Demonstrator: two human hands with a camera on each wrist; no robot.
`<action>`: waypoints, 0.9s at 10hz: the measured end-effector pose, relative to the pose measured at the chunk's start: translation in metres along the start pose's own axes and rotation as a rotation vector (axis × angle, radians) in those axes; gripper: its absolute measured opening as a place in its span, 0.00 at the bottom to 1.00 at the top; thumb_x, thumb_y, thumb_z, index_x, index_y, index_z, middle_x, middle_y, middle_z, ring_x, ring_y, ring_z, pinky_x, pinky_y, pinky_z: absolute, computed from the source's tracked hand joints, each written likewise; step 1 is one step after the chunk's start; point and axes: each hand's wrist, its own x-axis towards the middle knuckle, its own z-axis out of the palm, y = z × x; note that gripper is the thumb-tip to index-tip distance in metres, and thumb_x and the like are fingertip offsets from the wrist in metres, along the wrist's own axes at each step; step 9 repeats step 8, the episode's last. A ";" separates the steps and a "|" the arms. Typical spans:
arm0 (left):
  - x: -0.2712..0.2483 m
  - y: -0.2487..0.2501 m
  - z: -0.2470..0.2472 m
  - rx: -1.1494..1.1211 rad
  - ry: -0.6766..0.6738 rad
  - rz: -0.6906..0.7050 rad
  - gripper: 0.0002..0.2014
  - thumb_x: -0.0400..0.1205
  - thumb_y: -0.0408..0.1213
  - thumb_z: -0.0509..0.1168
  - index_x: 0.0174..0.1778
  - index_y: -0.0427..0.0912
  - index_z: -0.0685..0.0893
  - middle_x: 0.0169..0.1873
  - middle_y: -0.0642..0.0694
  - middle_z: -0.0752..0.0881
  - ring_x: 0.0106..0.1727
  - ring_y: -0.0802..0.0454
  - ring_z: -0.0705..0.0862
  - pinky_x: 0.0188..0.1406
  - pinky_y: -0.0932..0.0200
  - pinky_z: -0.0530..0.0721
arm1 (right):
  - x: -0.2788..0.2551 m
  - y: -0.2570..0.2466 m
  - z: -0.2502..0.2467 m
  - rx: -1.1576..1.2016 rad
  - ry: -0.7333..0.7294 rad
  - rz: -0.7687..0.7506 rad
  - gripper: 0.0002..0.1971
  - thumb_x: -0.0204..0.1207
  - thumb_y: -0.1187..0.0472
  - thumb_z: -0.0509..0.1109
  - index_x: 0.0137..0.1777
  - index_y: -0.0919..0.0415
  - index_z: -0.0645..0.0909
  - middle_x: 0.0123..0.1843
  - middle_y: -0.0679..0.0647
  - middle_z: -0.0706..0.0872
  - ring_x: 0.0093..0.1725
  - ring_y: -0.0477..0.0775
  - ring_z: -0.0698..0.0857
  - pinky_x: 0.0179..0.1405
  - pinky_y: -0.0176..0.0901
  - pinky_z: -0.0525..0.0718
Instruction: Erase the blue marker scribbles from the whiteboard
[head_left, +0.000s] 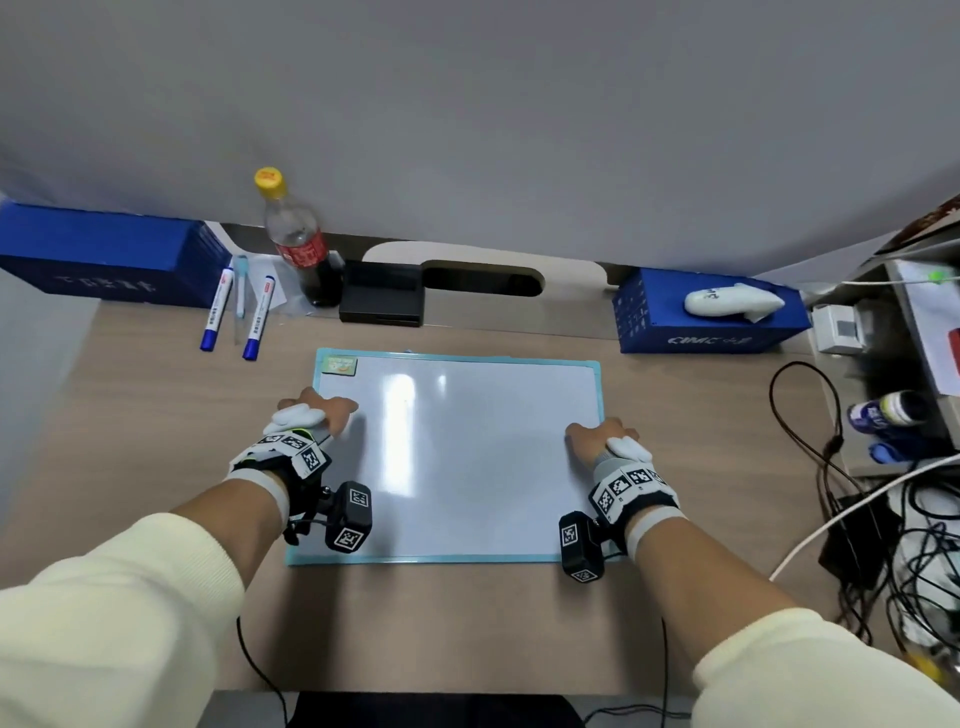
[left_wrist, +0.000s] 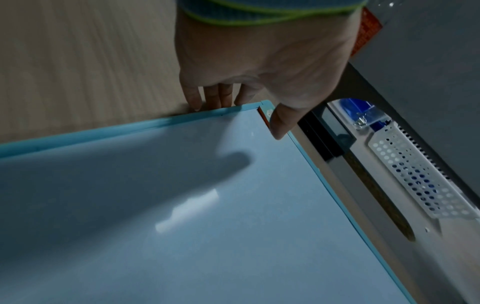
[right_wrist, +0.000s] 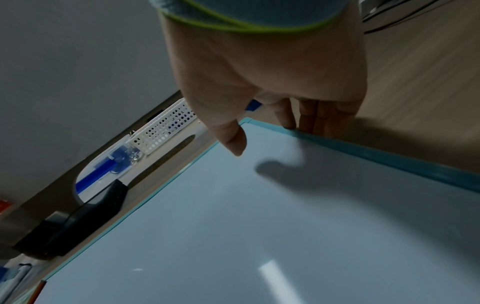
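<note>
The whiteboard (head_left: 467, 457) with a teal frame lies flat on the wooden desk, and its surface shows only light glare, no blue marks. My left hand (head_left: 317, 408) grips the board's left edge near the far corner. Its thumb lies on the frame and its fingers reach down the outer side. In the left wrist view the left hand (left_wrist: 244, 115) sits at that corner of the whiteboard (left_wrist: 233, 226). My right hand (head_left: 597, 434) holds the right edge the same way. The right wrist view shows the right hand (right_wrist: 272, 138) with its thumb over the whiteboard (right_wrist: 259, 226).
Two blue markers (head_left: 217, 309) (head_left: 258, 319) lie at the back left beside a cola bottle (head_left: 301, 244) and a black box (head_left: 382, 300). A white whale-shaped object (head_left: 732, 301) rests on a blue box (head_left: 711, 332) at the back right. Tangled cables (head_left: 883, 519) crowd the right side.
</note>
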 end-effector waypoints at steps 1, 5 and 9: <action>-0.016 0.014 -0.026 0.046 0.020 0.016 0.44 0.58 0.56 0.69 0.70 0.36 0.76 0.68 0.34 0.80 0.69 0.33 0.79 0.69 0.44 0.79 | 0.000 -0.016 0.005 -0.003 -0.005 -0.011 0.30 0.73 0.46 0.65 0.71 0.62 0.71 0.71 0.61 0.72 0.66 0.68 0.79 0.62 0.53 0.77; -0.049 0.027 -0.044 0.364 -0.015 0.087 0.28 0.76 0.58 0.66 0.62 0.41 0.69 0.60 0.38 0.73 0.55 0.39 0.76 0.49 0.52 0.71 | -0.001 -0.026 0.011 0.014 0.014 0.019 0.27 0.75 0.49 0.64 0.70 0.62 0.72 0.69 0.61 0.73 0.65 0.67 0.79 0.60 0.52 0.77; -0.073 0.031 -0.044 0.258 -0.094 0.143 0.31 0.81 0.44 0.64 0.81 0.46 0.67 0.83 0.44 0.65 0.80 0.40 0.69 0.75 0.50 0.69 | 0.010 -0.025 -0.015 0.281 0.019 -0.284 0.23 0.75 0.49 0.68 0.69 0.53 0.78 0.68 0.58 0.80 0.61 0.64 0.84 0.60 0.50 0.80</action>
